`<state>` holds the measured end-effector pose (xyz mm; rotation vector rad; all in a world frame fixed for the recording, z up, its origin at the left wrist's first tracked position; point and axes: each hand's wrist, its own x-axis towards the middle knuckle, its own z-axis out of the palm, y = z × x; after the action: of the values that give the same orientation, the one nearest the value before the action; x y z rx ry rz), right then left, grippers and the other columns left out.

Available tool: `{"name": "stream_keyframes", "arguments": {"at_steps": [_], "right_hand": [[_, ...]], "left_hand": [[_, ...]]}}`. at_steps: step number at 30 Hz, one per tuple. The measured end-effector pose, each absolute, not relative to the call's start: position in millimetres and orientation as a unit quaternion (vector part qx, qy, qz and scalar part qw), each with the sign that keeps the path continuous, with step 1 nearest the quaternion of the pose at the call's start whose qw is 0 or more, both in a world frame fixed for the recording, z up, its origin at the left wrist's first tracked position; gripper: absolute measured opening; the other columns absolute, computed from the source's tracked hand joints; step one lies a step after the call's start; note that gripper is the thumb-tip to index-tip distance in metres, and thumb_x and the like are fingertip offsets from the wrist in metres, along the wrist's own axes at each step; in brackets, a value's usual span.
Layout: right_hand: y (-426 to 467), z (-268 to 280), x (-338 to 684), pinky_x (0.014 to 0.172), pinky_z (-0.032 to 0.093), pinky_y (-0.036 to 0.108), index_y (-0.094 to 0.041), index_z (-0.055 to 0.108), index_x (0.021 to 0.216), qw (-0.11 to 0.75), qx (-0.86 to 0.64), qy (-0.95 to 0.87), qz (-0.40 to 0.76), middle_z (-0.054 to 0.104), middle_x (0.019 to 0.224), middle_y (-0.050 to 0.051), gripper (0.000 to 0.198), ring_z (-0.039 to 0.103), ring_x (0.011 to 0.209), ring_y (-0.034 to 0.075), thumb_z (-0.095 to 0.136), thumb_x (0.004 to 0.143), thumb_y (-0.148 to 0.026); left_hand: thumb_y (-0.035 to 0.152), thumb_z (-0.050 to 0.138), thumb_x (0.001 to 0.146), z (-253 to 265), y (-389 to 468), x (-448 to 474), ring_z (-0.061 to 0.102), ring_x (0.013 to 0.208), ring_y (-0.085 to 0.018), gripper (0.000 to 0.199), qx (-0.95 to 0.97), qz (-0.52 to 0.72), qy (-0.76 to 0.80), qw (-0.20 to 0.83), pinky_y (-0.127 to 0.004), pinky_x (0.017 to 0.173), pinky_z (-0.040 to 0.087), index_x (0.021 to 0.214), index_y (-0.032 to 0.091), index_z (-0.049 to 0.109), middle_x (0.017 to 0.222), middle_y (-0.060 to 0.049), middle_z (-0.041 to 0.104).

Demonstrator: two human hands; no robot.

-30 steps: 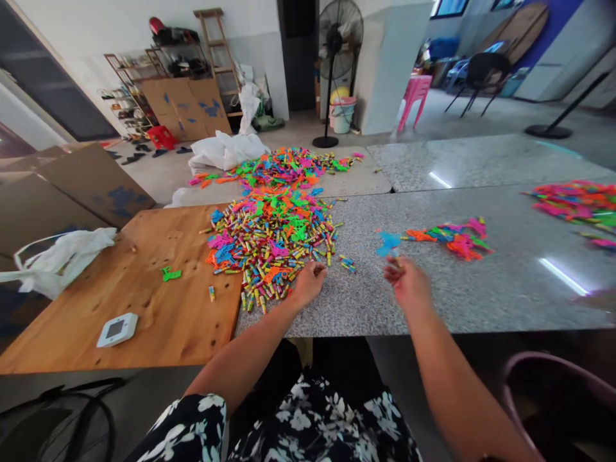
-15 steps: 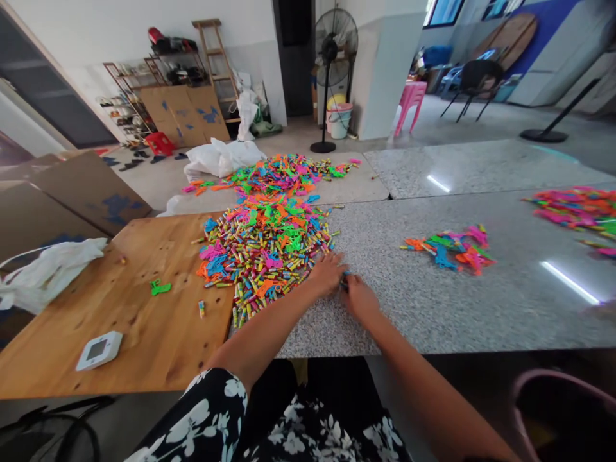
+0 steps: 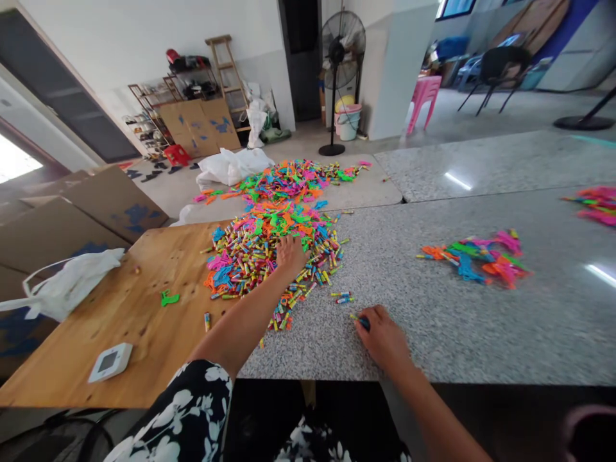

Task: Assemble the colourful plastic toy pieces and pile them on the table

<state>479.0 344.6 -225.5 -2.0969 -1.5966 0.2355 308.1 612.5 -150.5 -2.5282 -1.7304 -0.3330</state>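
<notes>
My left hand (image 3: 291,256) reaches onto the pile of small printed tubes (image 3: 255,250), its fingers stretched over them beside green and orange plastic toy guns (image 3: 283,221). Whether anything lies under its fingertips is hidden. Low over the grey speckled table (image 3: 317,346), my right hand (image 3: 385,337) is closed on a small tube (image 3: 355,317); a yellow-green end and a dark part show, the rest is covered by the fingers. Between the hands and the pile lie a few loose tubes (image 3: 343,298).
Assembled-looking coloured toy guns (image 3: 476,256) form a small heap on the right, with another heap (image 3: 597,202) beyond. On the wooden board (image 3: 158,346) at left are a white device with a screen (image 3: 110,362), a green toy gun (image 3: 169,298) and a tube (image 3: 207,321).
My left hand has moved left and away from me onto the pile, apart from my right hand. My right hand sits slightly nearer the table's front edge. Loose tubes now show on the table.
</notes>
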Motion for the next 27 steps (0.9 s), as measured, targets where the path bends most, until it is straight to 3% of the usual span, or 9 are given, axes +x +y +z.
{"name": "stream_keyframes", "arguments": {"at_steps": [4, 9, 13, 16, 18, 27], "right_hand": [[355.3, -216.3, 478.2, 0.068, 0.046, 0.032, -0.021, 0.07, 0.097, 0.262, -0.778, -0.556, 0.128, 0.069, 0.101, 0.01, 0.016, 0.067, 0.078, 0.022, 0.058, 0.095, -0.032], [361.6, -201.1, 486.9, 0.063, 0.047, 0.034, -0.022, 0.065, 0.087, 0.418, -0.77, -0.404, 0.264, 0.068, 0.072, 0.004, 0.023, 0.064, 0.064, 0.022, 0.061, 0.087, -0.044], [364.5, -175.8, 474.9, 0.052, 0.048, 0.031, -0.024, 0.054, 0.084, 0.579, -0.636, -0.301, 0.413, 0.066, 0.064, -0.002, 0.028, 0.056, 0.05, 0.017, 0.068, 0.079, -0.047], [370.6, -153.0, 454.5, 0.052, 0.052, 0.03, -0.024, 0.054, 0.091, 0.649, -0.529, -0.274, 0.473, 0.072, 0.075, -0.001, 0.033, 0.057, 0.051, 0.014, 0.076, 0.074, -0.042], [376.0, -140.6, 440.5, 0.052, 0.052, 0.029, -0.024, 0.058, 0.1, 0.67, -0.483, -0.272, 0.494, 0.073, 0.079, -0.001, 0.037, 0.056, 0.051, 0.013, 0.078, 0.076, -0.042], [382.3, -125.9, 413.4, 0.052, 0.049, 0.027, -0.022, 0.066, 0.103, 0.683, -0.43, -0.303, 0.507, 0.073, 0.086, 0.001, 0.032, 0.056, 0.054, 0.011, 0.077, 0.082, -0.044]], "left_hand": [[0.04, 0.071, 0.091, -144.0, 621.0, 299.1, 0.05, 0.13, -0.036, 0.038, -0.841, -0.058, -0.539, 0.003, -0.045, 0.106, 0.042, 0.12, 0.017, 0.066, 0.135, -0.019, 0.059], [0.031, 0.066, 0.094, -131.8, 615.1, 285.1, 0.063, 0.104, -0.026, 0.015, -0.786, -0.167, -0.581, -0.127, -0.035, 0.089, 0.047, 0.102, 0.02, 0.063, 0.105, -0.011, 0.068], [0.041, 0.07, 0.09, -124.3, 582.9, 272.8, 0.063, 0.08, -0.018, 0.025, -0.651, -0.334, -0.577, -0.363, -0.03, 0.075, 0.047, 0.091, 0.02, 0.056, 0.083, -0.002, 0.063], [0.048, 0.083, 0.075, -122.3, 540.4, 270.1, 0.062, 0.073, -0.015, 0.043, -0.514, -0.398, -0.476, -0.592, -0.028, 0.07, 0.05, 0.092, 0.02, 0.055, 0.083, 0.001, 0.064], [0.046, 0.09, 0.066, -119.9, 511.7, 271.0, 0.064, 0.074, -0.014, 0.05, -0.465, -0.401, -0.419, -0.668, -0.028, 0.071, 0.052, 0.096, 0.02, 0.059, 0.088, 0.0, 0.068], [0.043, 0.09, 0.071, -99.1, 459.4, 269.9, 0.072, 0.085, -0.017, 0.044, -0.45, -0.381, -0.367, -0.72, -0.035, 0.088, 0.054, 0.1, 0.017, 0.069, 0.099, -0.005, 0.076]]}}
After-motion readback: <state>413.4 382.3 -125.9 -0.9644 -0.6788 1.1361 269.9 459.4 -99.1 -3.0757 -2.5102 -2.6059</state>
